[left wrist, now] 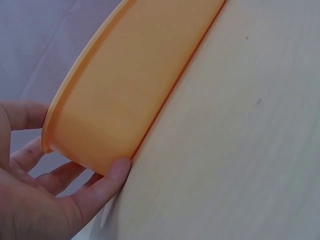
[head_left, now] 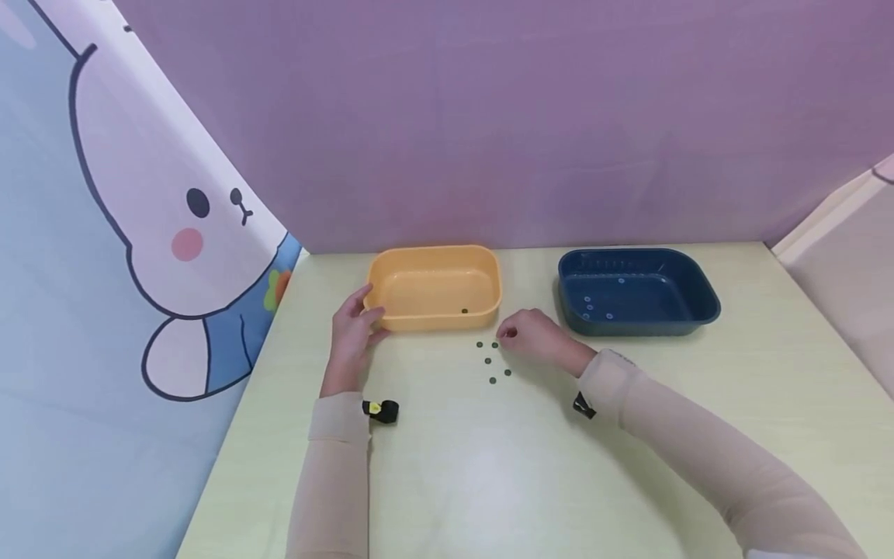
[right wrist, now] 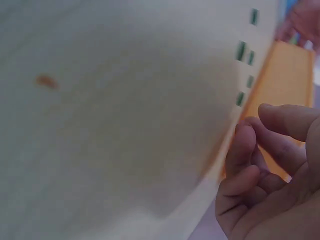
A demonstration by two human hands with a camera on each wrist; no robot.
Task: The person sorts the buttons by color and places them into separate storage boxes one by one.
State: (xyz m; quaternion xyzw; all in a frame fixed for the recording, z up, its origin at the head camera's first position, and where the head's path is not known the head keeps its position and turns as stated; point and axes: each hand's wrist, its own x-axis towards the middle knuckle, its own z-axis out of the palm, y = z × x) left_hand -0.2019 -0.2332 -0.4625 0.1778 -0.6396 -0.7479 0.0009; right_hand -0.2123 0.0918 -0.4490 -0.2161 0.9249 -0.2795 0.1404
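My left hand (head_left: pixel 351 332) grips the left end of a yellow-orange plastic tray (head_left: pixel 440 321). In the left wrist view its thumb (left wrist: pixel 118 171) presses low on the tray's outer wall, with fingers at the rim and around the end. Just right of the tray, my right hand (head_left: pixel 538 338) hovers low over the table beside several small dark green discs (head_left: pixel 487 361). In the right wrist view, its fingers (right wrist: pixel 242 150) are loosely bent, the thumb (right wrist: pixel 280 117) stands apart, and nothing shows between them. A single disc (head_left: pixel 464 311) lies inside the yellow-orange tray.
A dark blue tray (head_left: pixel 642 330) stands at the back right, with several small discs (head_left: pixel 610 316) on its floor. Behind both trays rises a purple cloth wall (head_left: pixel 489 124). A cloth with a cartoon rabbit (head_left: pixel 161 256) hangs along the pale table's (head_left: pixel 447 481) left side.
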